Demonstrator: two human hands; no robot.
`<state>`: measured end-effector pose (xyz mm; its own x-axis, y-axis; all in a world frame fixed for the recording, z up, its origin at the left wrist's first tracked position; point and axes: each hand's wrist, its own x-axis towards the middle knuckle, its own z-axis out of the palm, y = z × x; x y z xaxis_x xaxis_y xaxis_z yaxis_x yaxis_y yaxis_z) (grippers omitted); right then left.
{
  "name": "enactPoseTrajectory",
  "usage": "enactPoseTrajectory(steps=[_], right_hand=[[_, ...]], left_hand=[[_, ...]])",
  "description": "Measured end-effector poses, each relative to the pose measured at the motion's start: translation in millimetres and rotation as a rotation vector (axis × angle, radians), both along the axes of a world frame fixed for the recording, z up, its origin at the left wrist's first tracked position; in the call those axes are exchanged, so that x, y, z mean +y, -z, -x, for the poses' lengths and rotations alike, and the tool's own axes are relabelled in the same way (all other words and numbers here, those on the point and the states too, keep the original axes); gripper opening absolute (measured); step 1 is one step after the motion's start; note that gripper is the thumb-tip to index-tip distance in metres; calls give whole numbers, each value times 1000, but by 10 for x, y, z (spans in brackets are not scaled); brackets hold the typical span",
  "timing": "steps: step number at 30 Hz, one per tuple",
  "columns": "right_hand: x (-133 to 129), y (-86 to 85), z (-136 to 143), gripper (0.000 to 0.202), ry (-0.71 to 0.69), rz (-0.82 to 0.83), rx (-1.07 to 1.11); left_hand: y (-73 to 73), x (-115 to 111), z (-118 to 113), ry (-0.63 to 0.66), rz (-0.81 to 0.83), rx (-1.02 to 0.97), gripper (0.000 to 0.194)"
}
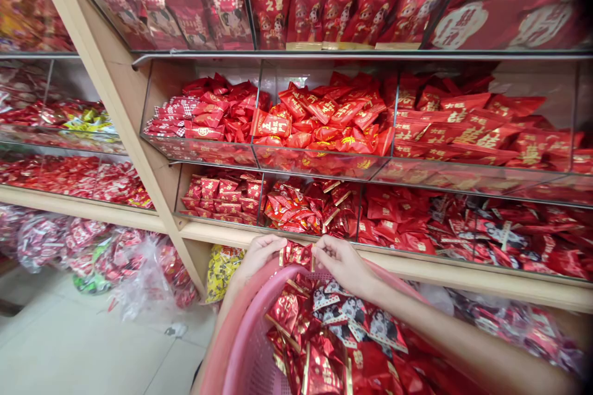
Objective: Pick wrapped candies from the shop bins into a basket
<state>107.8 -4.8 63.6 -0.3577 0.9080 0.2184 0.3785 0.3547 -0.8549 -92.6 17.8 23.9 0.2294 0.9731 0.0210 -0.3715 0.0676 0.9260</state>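
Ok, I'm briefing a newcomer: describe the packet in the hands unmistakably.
Find the pink basket. At its far rim, the left hand and right hand pinch a small red packet by its gold-edged ends. Other packets lie heaped inside the basket; only this one is held up.

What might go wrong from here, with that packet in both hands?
The small red packet is pinched at its ends by the left hand and right hand, so it may slip, or its wrapper might tear if pulled. It sits near the far rim of the pink basket, so a dropped packet could land outside. Similar red-and-gold packets lie inside, so mix-ups seem possible.
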Motion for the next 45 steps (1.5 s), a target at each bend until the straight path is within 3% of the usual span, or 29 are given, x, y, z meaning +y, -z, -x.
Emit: enactPoseTrajectory(steps=[9,13,16,20,28,33,38,41,45], right_hand=[[-17,12,-24,23,19,102,97],[-99,-126,-55,25,18,3,14],[-225,-276,-160,23,0,-136,-136],[-445,-440,-361,23,-92,-181,-287],[-762,-412,-564,22,-298,337,-152],[-884,-335,-356,18,-379,430,-142],[-922,-410,33,7,-595,99,-384],[-904,-441,294,4,-569,45,-551],[-868,-382,583,16,-512,61,-799]], left_hand=[[28,36,-11,5,23,-8,19],[-49,-34,-52,33,-22,-75,19],[-103,-99,-64,109,20,-55,30],[-97,-111,-50,59,81,-18,32],[-44,-45,-35,70,19,-16,30],[-50,-48,-41,63,5,-4,31],[-16,-17,-27,89,-11,-9,30],[35,12,-9,103,-10,-9,30],[66,41,11,115,25,-42,31]])
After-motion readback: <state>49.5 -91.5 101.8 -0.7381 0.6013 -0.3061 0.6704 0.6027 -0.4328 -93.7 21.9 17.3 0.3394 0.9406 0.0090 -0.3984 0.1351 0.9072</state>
